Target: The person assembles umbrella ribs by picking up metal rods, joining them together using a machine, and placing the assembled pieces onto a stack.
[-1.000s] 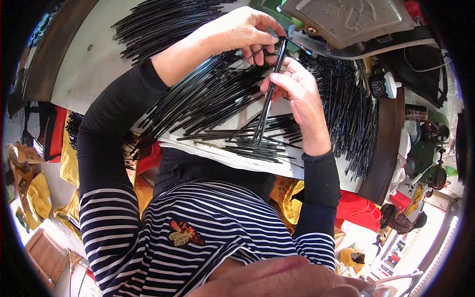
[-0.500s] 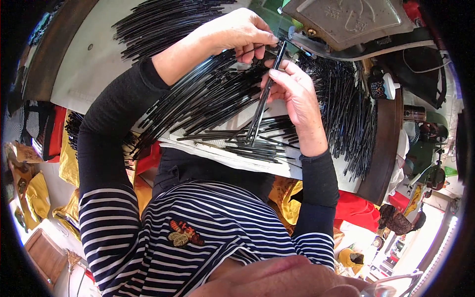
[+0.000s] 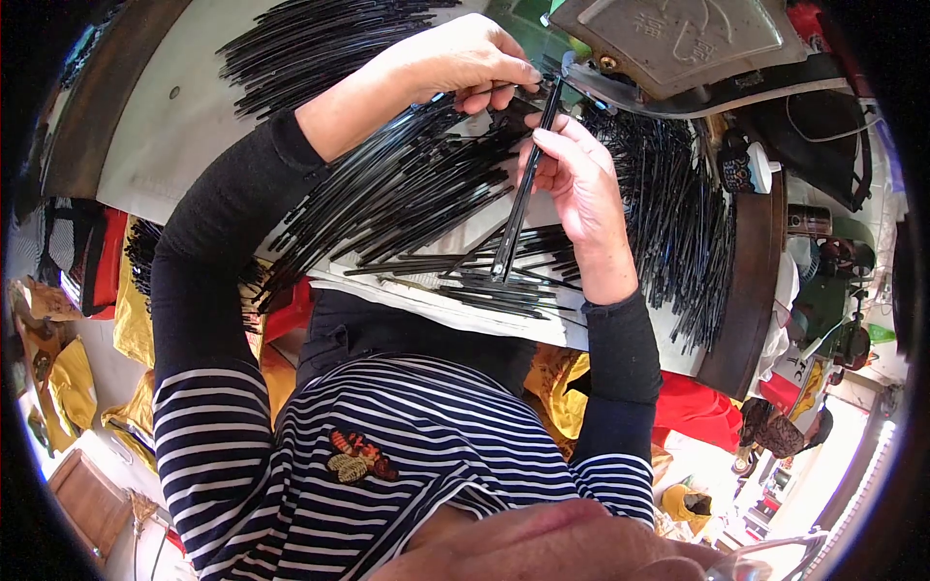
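My left hand (image 3: 475,66) is at the upper middle, thumb and fingers pinched on a thin black rod (image 3: 472,95). Nearer to me and to the right, my right hand (image 3: 578,174) is closed on long narrow black rods (image 3: 523,198), which look like umbrella ribs. These slant from beside the machine head down toward me, their near ends over the table. The far ends of the held rods lie close to my left fingertips, by the metal machine (image 3: 678,44); whether they touch it I cannot tell.
Heaps of similar black rods lie at the back left (image 3: 310,53), in the middle (image 3: 407,184) and on the right (image 3: 673,223) of the pale table (image 3: 145,165). Dark wooden edges (image 3: 751,290) bound it. A small dark patterned object with a white part (image 3: 746,165) stands at right.
The near ends of the rods in my right hand have swung slightly right and closed together. My left hand has shifted only a little.
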`<state>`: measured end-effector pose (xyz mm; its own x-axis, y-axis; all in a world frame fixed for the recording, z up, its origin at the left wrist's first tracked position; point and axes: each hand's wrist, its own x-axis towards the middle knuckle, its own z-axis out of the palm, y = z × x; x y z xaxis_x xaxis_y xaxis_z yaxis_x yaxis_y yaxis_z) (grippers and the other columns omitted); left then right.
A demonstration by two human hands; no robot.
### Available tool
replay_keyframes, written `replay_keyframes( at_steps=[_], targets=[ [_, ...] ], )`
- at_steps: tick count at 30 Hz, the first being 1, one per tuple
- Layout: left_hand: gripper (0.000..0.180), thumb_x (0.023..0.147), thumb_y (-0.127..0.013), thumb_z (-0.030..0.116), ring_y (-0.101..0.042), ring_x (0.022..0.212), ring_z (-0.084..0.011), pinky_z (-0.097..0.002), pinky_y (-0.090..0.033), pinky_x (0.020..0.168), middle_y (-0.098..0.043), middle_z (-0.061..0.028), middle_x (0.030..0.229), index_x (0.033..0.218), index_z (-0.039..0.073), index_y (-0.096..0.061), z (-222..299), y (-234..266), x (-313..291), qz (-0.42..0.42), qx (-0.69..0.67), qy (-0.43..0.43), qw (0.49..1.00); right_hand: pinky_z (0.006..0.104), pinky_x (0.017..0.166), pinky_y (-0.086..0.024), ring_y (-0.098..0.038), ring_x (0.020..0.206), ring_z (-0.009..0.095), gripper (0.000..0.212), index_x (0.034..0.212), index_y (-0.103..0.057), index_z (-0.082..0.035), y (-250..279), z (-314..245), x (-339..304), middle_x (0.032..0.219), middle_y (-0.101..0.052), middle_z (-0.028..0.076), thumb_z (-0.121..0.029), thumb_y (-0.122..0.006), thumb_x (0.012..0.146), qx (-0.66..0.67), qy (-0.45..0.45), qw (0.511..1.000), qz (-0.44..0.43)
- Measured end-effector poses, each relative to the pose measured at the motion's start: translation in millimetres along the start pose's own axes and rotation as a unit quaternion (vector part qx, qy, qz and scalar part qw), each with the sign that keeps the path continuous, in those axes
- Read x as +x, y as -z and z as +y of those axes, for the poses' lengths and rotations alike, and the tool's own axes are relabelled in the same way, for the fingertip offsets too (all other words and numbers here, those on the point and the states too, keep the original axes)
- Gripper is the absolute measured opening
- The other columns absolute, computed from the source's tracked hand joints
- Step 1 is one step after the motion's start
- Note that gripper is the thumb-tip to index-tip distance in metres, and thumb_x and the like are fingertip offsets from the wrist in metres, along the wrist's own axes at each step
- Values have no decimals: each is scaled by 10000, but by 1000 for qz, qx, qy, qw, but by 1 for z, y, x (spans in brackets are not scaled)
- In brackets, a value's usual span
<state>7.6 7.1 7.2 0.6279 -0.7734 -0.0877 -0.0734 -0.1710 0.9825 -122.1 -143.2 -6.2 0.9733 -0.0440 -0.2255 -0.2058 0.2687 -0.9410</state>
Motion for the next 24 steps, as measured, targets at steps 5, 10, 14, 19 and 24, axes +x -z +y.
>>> replay_keyframes(
  at_steps=[5,10,14,19,24],
  targets=[
    [308,845,-576,248,-404,360,-38,-176,-293,341,-512,-9,546,944,-40,-620,-2,-1,1,-9,-10,-3,1000,200,483,-439,-565,555,91,219,1011,-552,-18,1,0,-3,708,-606,50,-158,-555,843,-33,11,999,8],
    [302,848,-578,255,-368,356,-24,-172,-259,339,-492,12,538,936,-30,-625,-2,-2,-1,1,-25,-8,1000,195,474,-434,-558,548,86,224,1010,-550,-10,-1,-2,-6,700,-604,45,-158,-557,842,-43,13,999,-6],
    [244,820,-589,215,-403,350,-52,-194,-294,337,-532,-10,552,869,-17,-647,-3,0,1,4,-41,-16,999,196,473,-433,-557,547,87,227,1013,-548,-9,0,-3,-5,696,-603,44,-158,-556,841,-38,11,999,-6],
    [256,820,-592,220,-404,349,-50,-195,-289,333,-535,-9,553,887,-20,-650,-3,-1,0,12,-34,-20,999,201,470,-431,-559,550,90,235,1019,-546,-8,0,-4,-6,696,-602,45,-161,-554,841,-25,10,1000,-3],
    [283,852,-589,262,-375,364,-17,-165,-259,340,-496,19,545,932,-7,-625,-3,-4,0,23,-5,-18,1000,201,472,-432,-560,553,93,245,1028,-543,-3,0,-4,-7,702,-602,45,-161,-554,842,-24,10,1000,-7]
  ],
)
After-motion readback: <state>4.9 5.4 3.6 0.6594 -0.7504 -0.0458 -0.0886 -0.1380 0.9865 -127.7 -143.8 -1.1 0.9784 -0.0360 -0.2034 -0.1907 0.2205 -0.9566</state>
